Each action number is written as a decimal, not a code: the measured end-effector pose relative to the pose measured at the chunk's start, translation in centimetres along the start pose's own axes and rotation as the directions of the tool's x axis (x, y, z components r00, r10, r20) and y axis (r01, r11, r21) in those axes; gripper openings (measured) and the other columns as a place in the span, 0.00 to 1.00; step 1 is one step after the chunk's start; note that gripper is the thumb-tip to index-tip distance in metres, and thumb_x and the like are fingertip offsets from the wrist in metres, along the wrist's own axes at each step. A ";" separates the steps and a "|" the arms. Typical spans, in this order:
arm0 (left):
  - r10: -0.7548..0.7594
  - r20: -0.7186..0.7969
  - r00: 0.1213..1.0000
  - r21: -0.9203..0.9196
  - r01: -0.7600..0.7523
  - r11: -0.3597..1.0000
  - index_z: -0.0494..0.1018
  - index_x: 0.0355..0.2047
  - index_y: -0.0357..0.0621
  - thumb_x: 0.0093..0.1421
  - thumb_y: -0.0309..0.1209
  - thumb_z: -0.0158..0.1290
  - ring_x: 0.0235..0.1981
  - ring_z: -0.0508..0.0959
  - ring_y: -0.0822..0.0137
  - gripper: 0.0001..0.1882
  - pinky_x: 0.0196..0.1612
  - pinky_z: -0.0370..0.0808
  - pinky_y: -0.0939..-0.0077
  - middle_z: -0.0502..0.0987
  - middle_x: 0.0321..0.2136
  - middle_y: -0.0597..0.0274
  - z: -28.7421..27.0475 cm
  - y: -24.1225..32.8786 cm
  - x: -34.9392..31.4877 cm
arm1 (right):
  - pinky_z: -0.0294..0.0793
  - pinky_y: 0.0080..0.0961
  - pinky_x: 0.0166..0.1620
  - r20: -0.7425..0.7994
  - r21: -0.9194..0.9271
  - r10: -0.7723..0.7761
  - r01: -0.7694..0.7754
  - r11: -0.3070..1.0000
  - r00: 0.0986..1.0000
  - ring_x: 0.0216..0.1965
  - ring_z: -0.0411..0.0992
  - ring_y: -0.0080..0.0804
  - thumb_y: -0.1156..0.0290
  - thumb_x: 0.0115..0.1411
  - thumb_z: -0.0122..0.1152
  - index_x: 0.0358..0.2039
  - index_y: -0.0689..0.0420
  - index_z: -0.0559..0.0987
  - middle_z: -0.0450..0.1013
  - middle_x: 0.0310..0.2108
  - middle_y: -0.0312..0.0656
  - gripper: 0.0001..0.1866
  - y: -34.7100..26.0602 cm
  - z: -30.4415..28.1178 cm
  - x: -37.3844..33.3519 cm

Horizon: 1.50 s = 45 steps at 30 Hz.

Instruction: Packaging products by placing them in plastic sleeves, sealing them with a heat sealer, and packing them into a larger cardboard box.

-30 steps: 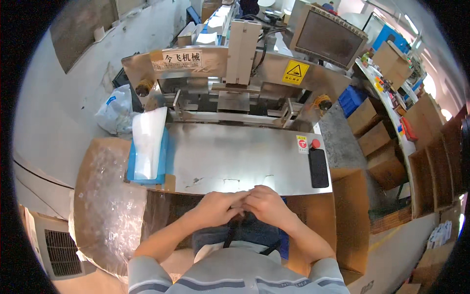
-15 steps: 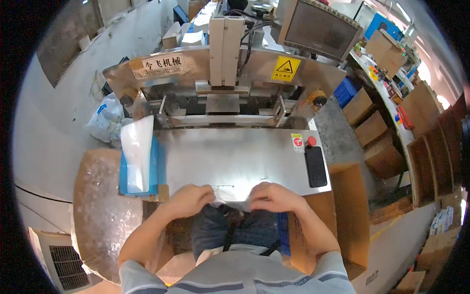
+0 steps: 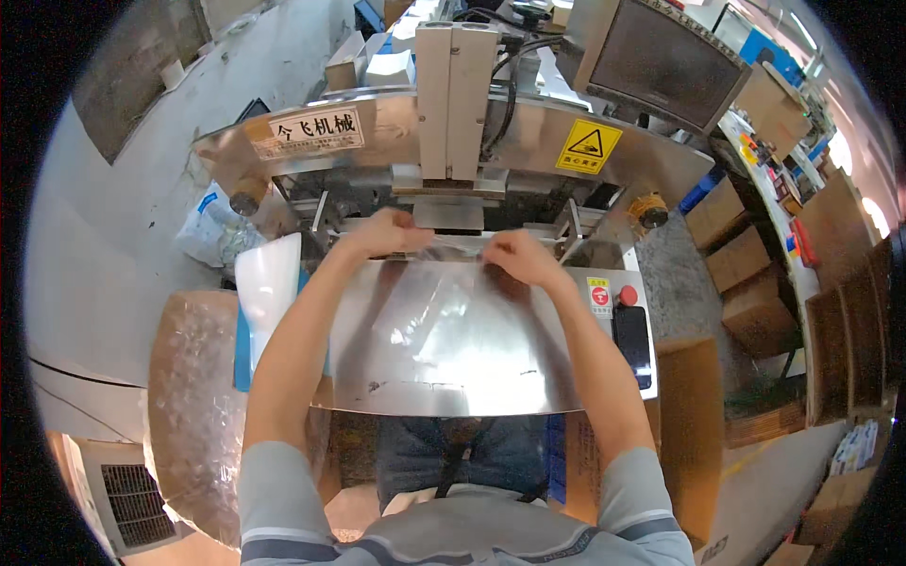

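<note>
Both my hands reach over the metal worktable [image 3: 453, 368] to the front opening of a machine. My left hand [image 3: 389, 233] is closed in a pinch on one side of a piece of clear plastic film [image 3: 445, 252]. Opposite it, my right hand [image 3: 517, 257] pinches the other side. The film is thin and see-through, so its outline is hard to make out against the shiny metal. Just beyond the hands sits the machine's metal block [image 3: 448, 215], below a tall grey column [image 3: 451, 104].
A blue box [image 3: 243, 349] with white sheets [image 3: 269, 288] stands left of the table. A carton of clear plastic pieces [image 3: 193, 396] is beside it. At right are a red button [image 3: 628, 296], a black phone [image 3: 632, 346] and an open carton [image 3: 694, 424]. A monitor [image 3: 665, 66] hangs behind.
Both hands have moved forward from the table's near edge to the machine opening, carrying the clear film. The view has shifted slightly.
</note>
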<state>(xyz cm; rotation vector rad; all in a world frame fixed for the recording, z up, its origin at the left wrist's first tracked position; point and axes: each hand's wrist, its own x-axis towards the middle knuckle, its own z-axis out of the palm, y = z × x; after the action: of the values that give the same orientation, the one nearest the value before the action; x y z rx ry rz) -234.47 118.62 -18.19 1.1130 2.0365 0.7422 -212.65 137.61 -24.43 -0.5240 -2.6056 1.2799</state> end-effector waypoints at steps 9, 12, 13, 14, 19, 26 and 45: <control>0.352 -0.162 0.922 -0.093 -0.369 0.925 0.78 0.39 0.35 0.52 0.50 0.66 0.38 0.82 0.60 0.28 0.45 0.77 0.64 0.82 0.37 0.49 0.8 -3.8 8.1 | 0.78 0.48 0.45 -0.247 -0.437 -0.107 -0.013 0.899 0.963 0.42 0.78 0.56 0.68 0.60 0.58 0.42 0.62 0.81 0.78 0.40 0.58 0.14 -0.9 0.4 5.3; 0.226 -0.362 0.904 0.338 -0.099 0.936 0.78 0.39 0.36 0.53 0.49 0.65 0.42 0.81 0.55 0.27 0.47 0.76 0.60 0.81 0.41 0.47 0.9 -3.7 4.8 | 0.75 0.49 0.52 -0.216 -0.474 -0.183 0.061 0.878 0.959 0.53 0.72 0.58 0.68 0.60 0.58 0.48 0.63 0.78 0.73 0.52 0.56 0.17 -7.8 4.7 2.4; 0.290 -0.465 0.836 0.451 -0.058 0.890 0.78 0.41 0.37 0.53 0.48 0.65 0.45 0.80 0.52 0.26 0.48 0.75 0.58 0.80 0.45 0.47 1.5 -3.2 4.5 | 0.71 0.48 0.55 -0.223 -0.582 -0.273 0.096 0.808 0.936 0.58 0.69 0.54 0.68 0.60 0.58 0.51 0.63 0.76 0.72 0.55 0.54 0.20 -7.5 5.9 2.1; 0.345 -0.516 0.784 0.525 -0.028 0.850 0.77 0.44 0.37 0.55 0.45 0.63 0.50 0.77 0.50 0.25 0.51 0.73 0.55 0.77 0.49 0.47 2.9 -3.1 3.4 | 0.68 0.47 0.59 -0.216 -0.680 -0.361 0.125 0.722 0.907 0.63 0.65 0.49 0.67 0.61 0.57 0.55 0.63 0.73 0.70 0.59 0.52 0.23 -7.0 6.7 2.0; 0.485 -0.389 0.783 0.632 -0.157 0.759 0.69 0.57 0.37 0.60 0.41 0.58 0.64 0.65 0.46 0.29 0.66 0.56 0.41 0.68 0.60 0.41 14.7 -1.3 -11.3 | 0.63 0.51 0.63 -0.185 -0.710 -0.316 0.096 0.698 0.931 0.65 0.62 0.49 0.64 0.61 0.60 0.58 0.61 0.70 0.66 0.63 0.51 0.27 -6.4 6.3 1.0; 0.432 -0.517 0.739 0.530 -0.120 0.839 0.69 0.59 0.36 0.62 0.47 0.56 0.66 0.62 0.44 0.33 0.67 0.53 0.37 0.65 0.62 0.40 19.3 -3.3 -16.6 | 0.63 0.52 0.63 -0.138 -0.700 -0.274 0.102 0.707 0.952 0.68 0.59 0.50 0.59 0.62 0.60 0.63 0.61 0.67 0.63 0.66 0.52 0.32 -6.6 6.2 1.6; 0.389 -0.544 0.743 0.454 -0.129 0.882 0.66 0.59 0.36 0.60 0.40 0.59 0.62 0.64 0.45 0.31 0.66 0.52 0.33 0.70 0.53 0.48 19.5 -3.3 -17.4 | 0.68 0.50 0.58 -0.093 -0.720 -0.180 0.059 0.691 0.979 0.56 0.71 0.54 0.62 0.65 0.55 0.57 0.60 0.71 0.75 0.51 0.55 0.23 -10.7 3.6 2.3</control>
<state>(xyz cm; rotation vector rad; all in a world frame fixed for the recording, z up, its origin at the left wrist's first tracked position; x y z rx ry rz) -213.77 104.90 -27.14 1.5666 2.7105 0.9726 -218.34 129.86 -18.08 -0.5142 -2.8614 0.1027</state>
